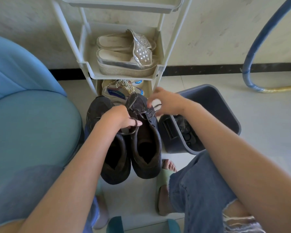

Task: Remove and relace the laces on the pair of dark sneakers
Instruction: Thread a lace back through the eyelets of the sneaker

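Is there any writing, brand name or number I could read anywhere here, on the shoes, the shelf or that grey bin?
None can be read.
Dark sneakers: no logo or lettering shows.
Silver platform sandals on the white rack: only beaded decoration, no text.
Pale trainers on the lower shelf: coloured patches, too blurred to tell.
Grey bin: no label shows.

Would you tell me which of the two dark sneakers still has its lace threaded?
The right-hand sneaker, beside the grey bin; its lace crosses the eyelets, and the left hand pinches it. The left sneaker shows none.
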